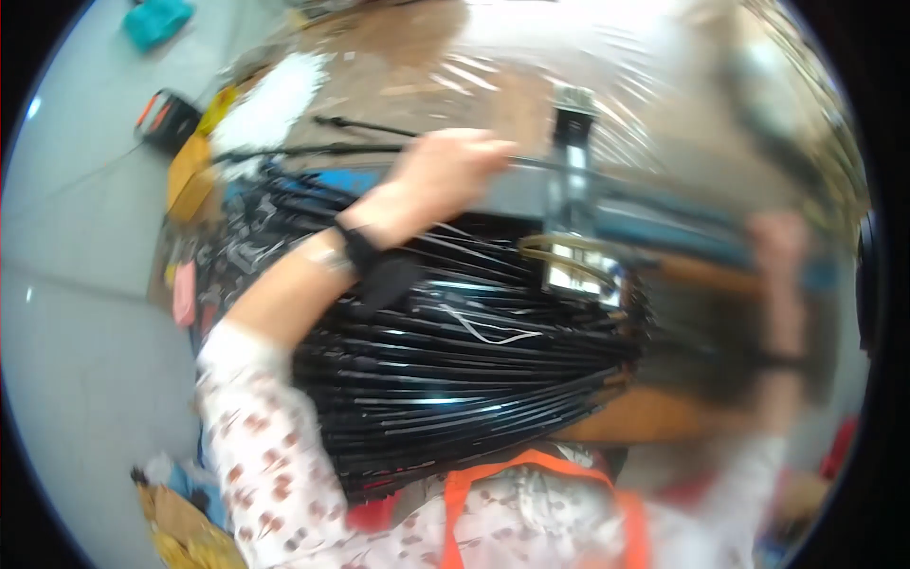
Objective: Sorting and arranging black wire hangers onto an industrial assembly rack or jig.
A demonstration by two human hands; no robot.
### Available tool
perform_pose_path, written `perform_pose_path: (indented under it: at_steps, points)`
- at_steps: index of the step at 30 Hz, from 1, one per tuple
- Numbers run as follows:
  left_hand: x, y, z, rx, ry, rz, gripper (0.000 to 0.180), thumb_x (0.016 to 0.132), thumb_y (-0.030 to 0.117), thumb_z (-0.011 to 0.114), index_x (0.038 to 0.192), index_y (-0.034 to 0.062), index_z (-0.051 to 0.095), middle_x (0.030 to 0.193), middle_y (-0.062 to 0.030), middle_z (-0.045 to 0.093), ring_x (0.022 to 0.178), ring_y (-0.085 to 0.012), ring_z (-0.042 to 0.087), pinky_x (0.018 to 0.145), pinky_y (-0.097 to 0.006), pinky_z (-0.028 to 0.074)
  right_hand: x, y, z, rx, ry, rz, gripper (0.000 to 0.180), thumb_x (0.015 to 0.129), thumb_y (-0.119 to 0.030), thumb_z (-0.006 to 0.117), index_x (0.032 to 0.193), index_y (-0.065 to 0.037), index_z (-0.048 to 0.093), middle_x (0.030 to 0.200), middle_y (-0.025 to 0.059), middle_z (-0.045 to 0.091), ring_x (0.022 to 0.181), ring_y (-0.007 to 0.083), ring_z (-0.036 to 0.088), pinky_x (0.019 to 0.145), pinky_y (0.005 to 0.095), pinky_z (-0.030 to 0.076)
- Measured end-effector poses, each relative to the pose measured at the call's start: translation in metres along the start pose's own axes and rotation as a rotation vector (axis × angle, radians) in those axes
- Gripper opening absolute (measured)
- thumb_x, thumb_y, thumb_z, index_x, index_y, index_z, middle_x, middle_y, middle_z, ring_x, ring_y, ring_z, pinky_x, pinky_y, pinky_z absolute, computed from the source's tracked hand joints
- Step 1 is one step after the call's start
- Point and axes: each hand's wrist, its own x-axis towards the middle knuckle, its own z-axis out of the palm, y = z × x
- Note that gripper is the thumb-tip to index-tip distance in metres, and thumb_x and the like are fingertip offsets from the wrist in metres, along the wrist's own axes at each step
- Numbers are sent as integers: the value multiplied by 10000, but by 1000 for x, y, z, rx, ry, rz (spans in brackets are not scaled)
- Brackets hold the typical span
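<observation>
Rods point(474, 375), black and slim, spread in one thick heap across the bench between my body and my left hand point(445, 178), too many and too tightly packed for me to count. My left fingers are curled closed around one long rod point(355, 149) above the heap; one second rod point(365, 126) runs toward the same fist, and I cannot tell whether I grip that too. My right hand point(782, 248) is out at the far right, badly blurred, so I cannot tell how open it is or whether it holds anything.

One shiny upright fixture point(573, 175) stands in the way between my two hands, with one yellowish band point(545, 248) near its lower end. One white strip point(485, 339) lies loose on the heap. Beyond stretches clear plastic sheeting point(616, 43), catching glare. At the left edge of the work I count one yellow box point(190, 175) and one pink object point(184, 296); on the pale floor point(81, 218) sit one black-and-orange case point(169, 121) and one teal object point(156, 24). Two orange straps point(456, 517) cross my patterned top, and one black wristband point(356, 247) circles my left wrist.
</observation>
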Motion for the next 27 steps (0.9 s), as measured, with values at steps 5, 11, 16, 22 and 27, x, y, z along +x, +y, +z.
perform_pose_path:
  at_steps: [5, 11, 16, 22, 27]
  points:
    - [29, 5, 45, -95, -39, -65, 122, 948, 177, 587, 927, 57, 587, 819, -166, 649, 807, -374, 659, 692, -463, 535, -23, 14, 40, 143, 111, -27, 100, 923, -141, 628, 922, -57, 683, 903, 127, 686, 904, 334, 630, 888, 467, 464]
    - [23, 2, 51, -239, -100, -128, 225, 942, 225, 614, 862, 16, 588, 798, -200, 620, 788, -409, 624, 703, -487, 498, -33, 14, 54, 231, 168, -22, 138, 934, -157, 626, 906, -35, 685, 870, 134, 678, 866, 328, 643, 819, 450, 490]
    - [19, 6, 59, -306, 7, -141, 258, 922, 230, 637, 787, 10, 630, 797, -199, 611, 798, -407, 618, 712, -498, 490, -29, 8, 56, 307, 190, -14, 151, 934, -168, 631, 919, -30, 692, 871, 137, 678, 861, 323, 643, 787, 445, 496]
    - [15, 3, 59, -307, 77, -80, 244, 924, 225, 640, 794, 19, 623, 811, -177, 612, 803, -405, 613, 695, -488, 493, -28, 0, 41, 176, 111, 29, 120, 910, -139, 629, 876, -36, 679, 850, 143, 670, 820, 321, 630, 743, 439, 490]
    - [24, 9, 61, -277, -24, -75, 189, 932, 236, 607, 935, 51, 646, 879, -178, 675, 861, -391, 650, 720, -491, 520, -44, 9, 27, 259, 93, 55, 88, 879, -66, 633, 937, -47, 696, 944, 135, 693, 924, 319, 639, 803, 411, 495]
